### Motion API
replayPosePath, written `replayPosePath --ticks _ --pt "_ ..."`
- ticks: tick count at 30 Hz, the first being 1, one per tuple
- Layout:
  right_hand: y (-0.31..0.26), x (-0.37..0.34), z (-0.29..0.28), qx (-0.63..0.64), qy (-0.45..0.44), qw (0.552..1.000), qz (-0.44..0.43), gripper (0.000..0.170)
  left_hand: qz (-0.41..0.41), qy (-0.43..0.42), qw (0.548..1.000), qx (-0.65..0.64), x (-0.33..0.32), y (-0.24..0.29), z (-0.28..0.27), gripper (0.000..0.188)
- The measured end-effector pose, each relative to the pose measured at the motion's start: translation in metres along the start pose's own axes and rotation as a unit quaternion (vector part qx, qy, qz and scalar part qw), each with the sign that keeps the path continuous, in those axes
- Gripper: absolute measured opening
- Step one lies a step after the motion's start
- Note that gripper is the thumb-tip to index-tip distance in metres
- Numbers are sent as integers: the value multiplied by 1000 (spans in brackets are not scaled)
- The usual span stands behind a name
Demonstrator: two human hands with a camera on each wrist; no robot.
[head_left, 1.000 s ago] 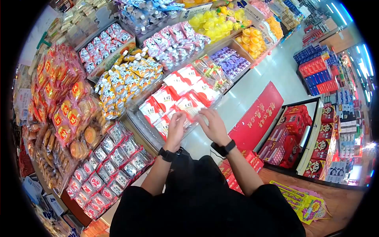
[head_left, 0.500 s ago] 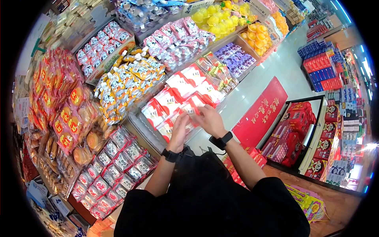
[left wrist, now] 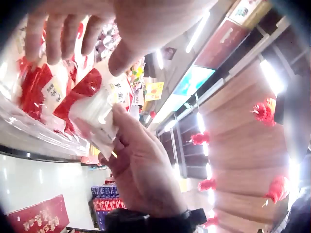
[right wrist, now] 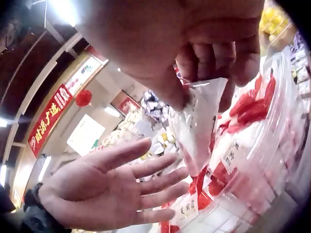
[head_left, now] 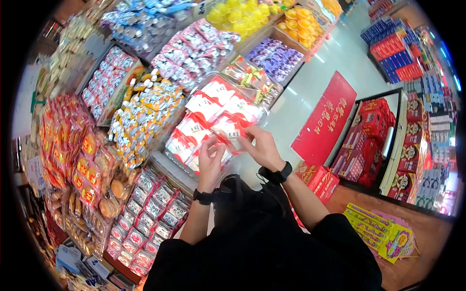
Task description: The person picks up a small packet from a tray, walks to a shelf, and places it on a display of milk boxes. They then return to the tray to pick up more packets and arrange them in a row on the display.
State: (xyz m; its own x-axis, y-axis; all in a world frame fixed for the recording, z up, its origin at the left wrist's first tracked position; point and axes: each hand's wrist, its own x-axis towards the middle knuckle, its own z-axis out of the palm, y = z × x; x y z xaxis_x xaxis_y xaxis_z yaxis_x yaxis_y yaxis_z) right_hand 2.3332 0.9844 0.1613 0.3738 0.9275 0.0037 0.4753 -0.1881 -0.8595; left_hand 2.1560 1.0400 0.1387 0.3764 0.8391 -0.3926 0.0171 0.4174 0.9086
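Pinching a red-and-white packet [left wrist: 97, 116] in my right hand [head_left: 264, 148] by the clear tray [left wrist: 48, 138], and my left hand [head_left: 210, 162] hangs just beside, fingers loosely spread!

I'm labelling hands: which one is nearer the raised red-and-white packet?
Right. The right hand pinches the packet along its edge; the left hand is just beside it, without gripping it.

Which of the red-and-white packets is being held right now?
The packet pinched in the right hand. The other red-and-white packets lie in the clear tub, gripped by neither hand.
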Motion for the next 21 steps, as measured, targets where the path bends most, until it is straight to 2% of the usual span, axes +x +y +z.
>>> replayPosePath --ticks 2,3,6,12,15,21 --pt "-7 -13 -23 23 11 1000 0 22 -7 -26 999 21 -6 20 21 37" --pt "-10 -20 -35 31 14 999 11 22 21 -44 999 21 -2 15 30 29" --pt "5 -49 -68 33 59 998 15 21 -52 -200 978 7 5 3 51 23" --pt "47 -120 -147 63 180 980 61 20 8 -318 942 107 -15 3 158 14" --pt "64 -159 -183 79 248 963 72 19 19 -383 916 121 -25 -9 213 15" --pt "89 -237 -242 39 406 910 72 18 30 -519 830 203 -54 -22 326 16"
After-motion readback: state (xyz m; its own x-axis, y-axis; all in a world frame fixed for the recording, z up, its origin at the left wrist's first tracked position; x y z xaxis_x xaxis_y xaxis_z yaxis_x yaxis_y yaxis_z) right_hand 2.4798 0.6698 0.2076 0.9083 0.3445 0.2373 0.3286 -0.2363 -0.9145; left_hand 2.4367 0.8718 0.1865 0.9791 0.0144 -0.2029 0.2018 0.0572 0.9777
